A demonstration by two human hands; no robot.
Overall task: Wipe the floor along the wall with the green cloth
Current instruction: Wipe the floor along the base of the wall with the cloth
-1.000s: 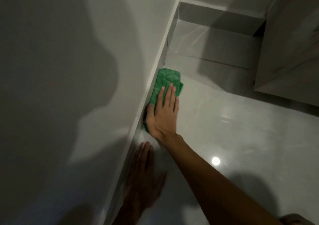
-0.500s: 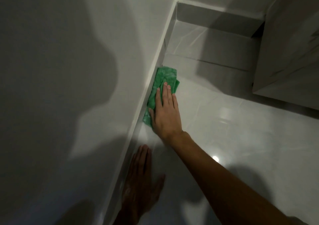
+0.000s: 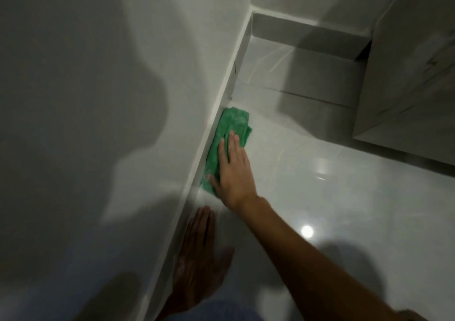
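Head camera view: a crumpled, folded green cloth (image 3: 227,133) lies on the glossy white tiled floor (image 3: 320,197), its long edge against the skirting of the wall (image 3: 98,99). The right hand (image 3: 232,170) presses flat on it, fingers extended. The left hand (image 3: 197,254) rests open on the floor nearby, holding nothing.

1. The wall (image 3: 103,99) with its skirting (image 3: 222,96) closes off the whole left of the frame.
2. A cabinet (image 3: 406,74) stands at upper right, blocking that side.
3. Between them, glossy floor (image 3: 332,185) lies open from centre to right edge.
4. The strip along the skirting is taken: green cloth (image 3: 230,124) under the right hand (image 3: 234,173), left hand (image 3: 197,251) flat below it.
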